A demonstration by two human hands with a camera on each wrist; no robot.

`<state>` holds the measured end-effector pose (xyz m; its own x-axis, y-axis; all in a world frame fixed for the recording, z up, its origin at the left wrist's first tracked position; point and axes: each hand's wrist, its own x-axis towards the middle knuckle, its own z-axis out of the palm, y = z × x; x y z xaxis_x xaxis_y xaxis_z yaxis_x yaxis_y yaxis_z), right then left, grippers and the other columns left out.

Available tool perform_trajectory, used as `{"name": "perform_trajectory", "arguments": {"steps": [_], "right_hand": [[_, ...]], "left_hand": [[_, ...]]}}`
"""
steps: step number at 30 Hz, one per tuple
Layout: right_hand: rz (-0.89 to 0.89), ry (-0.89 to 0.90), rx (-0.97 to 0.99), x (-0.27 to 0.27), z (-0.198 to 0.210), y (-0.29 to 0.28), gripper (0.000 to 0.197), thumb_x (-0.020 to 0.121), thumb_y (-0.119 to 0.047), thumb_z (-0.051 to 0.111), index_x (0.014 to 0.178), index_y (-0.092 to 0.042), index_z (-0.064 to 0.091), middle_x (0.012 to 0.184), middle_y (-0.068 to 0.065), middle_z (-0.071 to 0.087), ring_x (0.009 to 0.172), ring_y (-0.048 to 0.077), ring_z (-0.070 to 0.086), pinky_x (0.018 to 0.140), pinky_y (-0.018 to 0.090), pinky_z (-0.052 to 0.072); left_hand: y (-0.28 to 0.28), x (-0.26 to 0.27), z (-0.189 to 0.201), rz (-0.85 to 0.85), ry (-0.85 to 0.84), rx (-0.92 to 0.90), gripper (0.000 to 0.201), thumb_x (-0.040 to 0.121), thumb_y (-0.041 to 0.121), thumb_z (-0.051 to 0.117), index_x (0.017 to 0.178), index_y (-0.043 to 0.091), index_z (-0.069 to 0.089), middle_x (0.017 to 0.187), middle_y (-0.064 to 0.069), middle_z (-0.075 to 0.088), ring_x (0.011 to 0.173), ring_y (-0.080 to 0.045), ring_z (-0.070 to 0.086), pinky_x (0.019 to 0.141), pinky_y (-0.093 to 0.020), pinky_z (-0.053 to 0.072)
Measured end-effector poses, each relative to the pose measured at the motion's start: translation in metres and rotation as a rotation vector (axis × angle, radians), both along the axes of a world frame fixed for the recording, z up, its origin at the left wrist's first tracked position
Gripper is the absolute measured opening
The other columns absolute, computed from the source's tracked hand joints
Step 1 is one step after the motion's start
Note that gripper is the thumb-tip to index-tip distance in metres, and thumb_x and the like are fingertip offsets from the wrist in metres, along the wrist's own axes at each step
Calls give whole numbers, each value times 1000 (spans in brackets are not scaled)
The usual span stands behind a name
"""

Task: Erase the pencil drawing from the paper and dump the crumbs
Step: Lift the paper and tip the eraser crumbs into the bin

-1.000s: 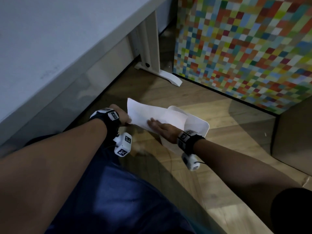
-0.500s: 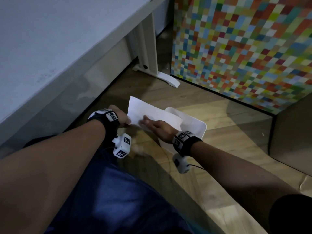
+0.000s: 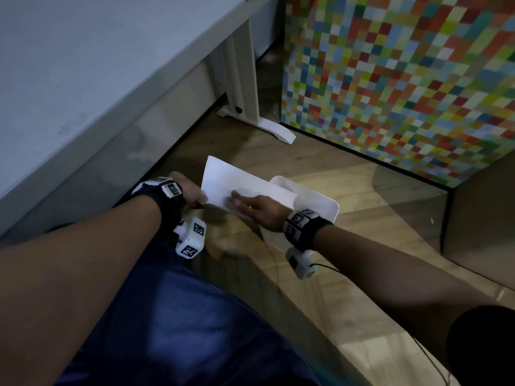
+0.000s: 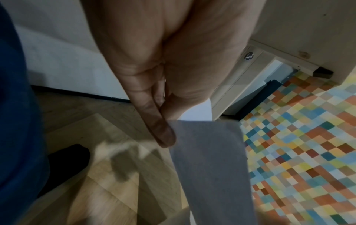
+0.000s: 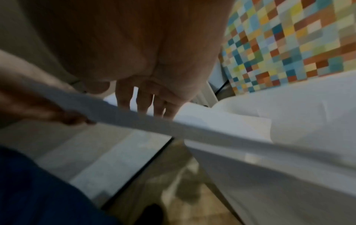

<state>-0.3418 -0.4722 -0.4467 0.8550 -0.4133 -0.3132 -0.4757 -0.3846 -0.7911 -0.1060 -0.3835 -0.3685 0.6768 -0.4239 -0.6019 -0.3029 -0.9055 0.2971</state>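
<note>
A white sheet of paper (image 3: pixel 231 185) is held tilted over a white bin (image 3: pixel 315 201) that stands on the wooden floor. My left hand (image 3: pixel 192 193) pinches the sheet's near left edge between thumb and fingers; in the left wrist view the paper (image 4: pixel 208 164) hangs from that pinch. My right hand (image 3: pixel 250 204) lies flat on the sheet's top face with straight fingers, and its fingers (image 5: pixel 142 102) spread over the paper (image 5: pixel 154 121) above the bin (image 5: pixel 289 106). No pencil marks or crumbs can be made out in this dim light.
A grey-white desk (image 3: pixel 83 79) runs along the left, its white leg and foot (image 3: pixel 250 107) standing just beyond the paper. A multicoloured checkered panel (image 3: pixel 404 79) rises at the back right. My blue trouser leg (image 3: pixel 167 316) fills the bottom.
My right hand has slid leftward across the sheet, from near the bin toward the left hand. The left hand has kept its pinch, and the paper has lifted slightly at its far corner.
</note>
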Motion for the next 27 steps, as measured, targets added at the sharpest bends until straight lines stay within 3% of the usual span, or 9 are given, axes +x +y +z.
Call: {"name": "perform_trajectory", "arguments": {"steps": [3, 7, 10, 13, 16, 20, 23, 25, 27], "right_hand": [[-70, 168, 75, -26, -34, -2, 84, 94, -88, 24, 152, -36, 56, 158, 0, 55, 141, 25, 52, 126, 46, 29], [-213, 470, 35, -61, -46, -34, 72, 109, -62, 28, 132, -8, 70, 134, 16, 69, 120, 34, 62, 103, 40, 38], [-394, 453, -35, -66, -51, -68, 52, 108, -52, 46, 112, -8, 75, 124, 18, 74, 112, 36, 68, 96, 41, 49], [-649, 303, 316, -63, -49, -82, 49, 99, -53, 65, 105, -5, 71, 102, 15, 78, 87, 35, 72, 82, 48, 63], [-553, 321, 423, -64, -41, -77, 29, 96, -32, 77, 101, -6, 66, 95, 13, 73, 78, 27, 68, 64, 35, 57], [-492, 325, 352, -74, -49, -78, 11, 95, -9, 75, 99, -15, 67, 100, 10, 70, 72, 15, 68, 61, 25, 56], [-516, 370, 247, -82, -43, -81, 16, 91, -14, 80, 79, -10, 71, 82, 9, 70, 69, 23, 65, 67, 30, 58], [-564, 391, 226, -87, -37, -86, 20, 86, -17, 83, 75, -3, 74, 78, 12, 69, 72, 27, 62, 70, 35, 55], [-597, 381, 194, -94, -29, -90, 19, 84, -17, 84, 78, 0, 78, 75, 11, 68, 72, 27, 61, 68, 35, 53]], "left_hand": [[1, 3, 5, 12, -13, -13, 33, 73, 21, 98, 101, 7, 85, 98, -15, 83, 91, -31, 80, 95, -48, 66], [4, 10, 18, -1, -17, -25, 39, 77, 27, 98, 108, 8, 85, 103, -13, 83, 96, -32, 80, 97, -47, 65], [11, 7, 33, 60, 70, -72, 20, 90, 9, 89, 108, 2, 82, 106, -18, 81, 103, -37, 79, 100, -54, 63], [17, 4, 41, 76, 90, -99, 21, 94, 4, 85, 112, -5, 82, 111, -22, 81, 110, -41, 79, 103, -56, 61], [20, -2, 48, 73, 78, -114, 25, 94, 4, 84, 116, -7, 80, 114, -25, 79, 111, -44, 78, 102, -59, 61], [25, -11, 54, 93, 105, -105, 21, 84, 0, 90, 101, -7, 80, 101, -24, 79, 96, -36, 79, 79, -48, 66], [26, -11, 44, 140, 170, -147, 34, 65, -6, 95, 95, -12, 80, 97, -29, 81, 92, -39, 82, 90, -55, 67], [25, -20, 50, 147, 166, -174, 23, 74, -12, 89, 95, -15, 79, 92, -28, 81, 87, -38, 83, 89, -54, 68], [28, -41, 72, 98, 117, -176, 14, 84, -10, 84, 96, -13, 79, 82, -22, 81, 73, -28, 81, 71, -39, 71]]}}
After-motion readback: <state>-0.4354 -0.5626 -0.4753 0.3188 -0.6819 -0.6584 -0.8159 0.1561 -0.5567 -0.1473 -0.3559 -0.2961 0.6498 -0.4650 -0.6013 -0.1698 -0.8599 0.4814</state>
